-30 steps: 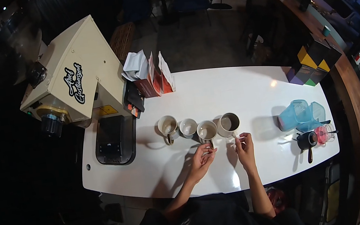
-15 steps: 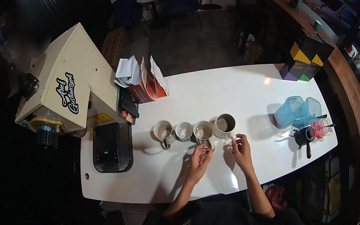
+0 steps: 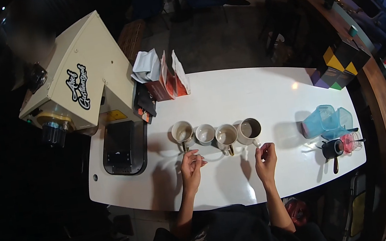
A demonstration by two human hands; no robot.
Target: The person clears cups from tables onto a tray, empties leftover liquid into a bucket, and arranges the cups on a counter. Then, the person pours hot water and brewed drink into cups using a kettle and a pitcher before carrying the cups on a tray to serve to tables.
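Observation:
Four cups, several in a row, stand on the white counter. My left hand (image 3: 192, 173) is just below the handle of the leftmost mug (image 3: 182, 131), its fingers apart and holding nothing. Beside that mug is a small white cup (image 3: 205, 134), then a pale mug (image 3: 226, 135) with its handle toward me. At the right end sits a larger pale mug (image 3: 249, 131) with a dark interior. My right hand (image 3: 266, 162) is closed at the tip of this mug's handle, fingers curled in a pinch.
A cream grinder-like machine (image 3: 77, 83) stands on the left of the white counter (image 3: 268, 89). Coffee bags (image 3: 161, 83) are behind it. To the right are blue plastic containers (image 3: 322, 118), a black portafilter-like tool (image 3: 332, 149) and colourful boxes (image 3: 337, 66).
My left hand has moved left, from the third cup's handle to near the leftmost mug's handle. My right hand stays by the right mug. The view has shifted slightly.

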